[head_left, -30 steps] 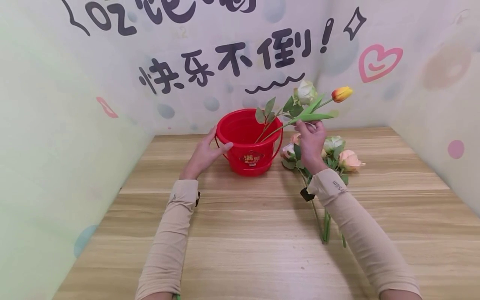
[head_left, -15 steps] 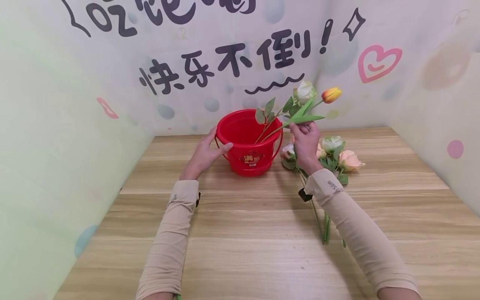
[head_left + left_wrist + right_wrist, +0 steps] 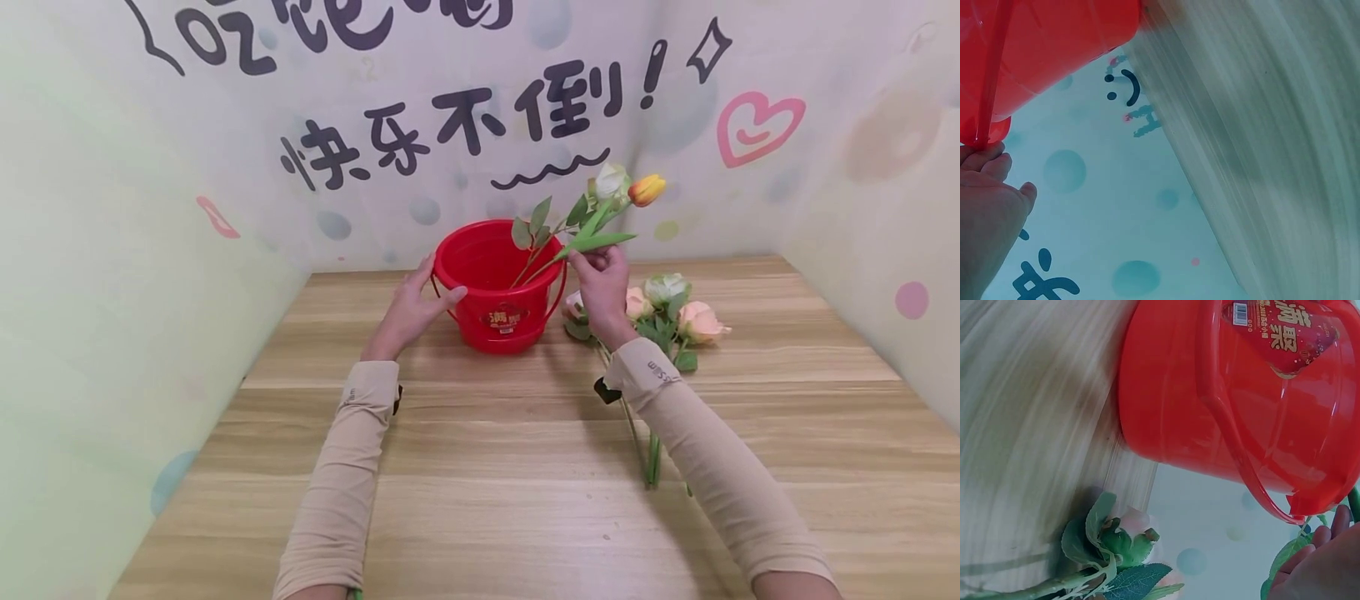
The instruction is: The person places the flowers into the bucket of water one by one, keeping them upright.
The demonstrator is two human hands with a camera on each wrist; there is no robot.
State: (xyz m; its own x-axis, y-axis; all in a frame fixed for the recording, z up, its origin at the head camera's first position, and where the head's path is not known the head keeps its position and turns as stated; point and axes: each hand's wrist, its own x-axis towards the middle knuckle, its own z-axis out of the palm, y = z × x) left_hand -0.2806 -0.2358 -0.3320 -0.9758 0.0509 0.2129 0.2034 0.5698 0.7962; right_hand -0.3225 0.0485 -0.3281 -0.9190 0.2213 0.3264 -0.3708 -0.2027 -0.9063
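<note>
A red bucket [image 3: 501, 308] stands upright near the back wall in the head view. My left hand [image 3: 408, 308] rests against its left side, thumb at the front of the rim and fingers spread along the side. My right hand [image 3: 603, 287], just right of the rim, pinches an orange-yellow tulip [image 3: 647, 190] by its stem below the long green leaves. The tulip leans to the right, its stem end inside the bucket. A white rose [image 3: 611, 182] with a leafy stem also leans out over the bucket's right rim, behind the tulip.
Several artificial flowers lie on the wooden table [image 3: 480, 483] right of the bucket, among them a peach rose [image 3: 699, 322] and a white-green rose [image 3: 666, 287]. Their stems point toward the front, partly under my right forearm. A printed wall cloth [image 3: 420, 200] rises behind.
My right hand has moved left toward the bucket, bringing the tulip's head left, close to the white rose. My left hand and the bucket have stayed in place.
</note>
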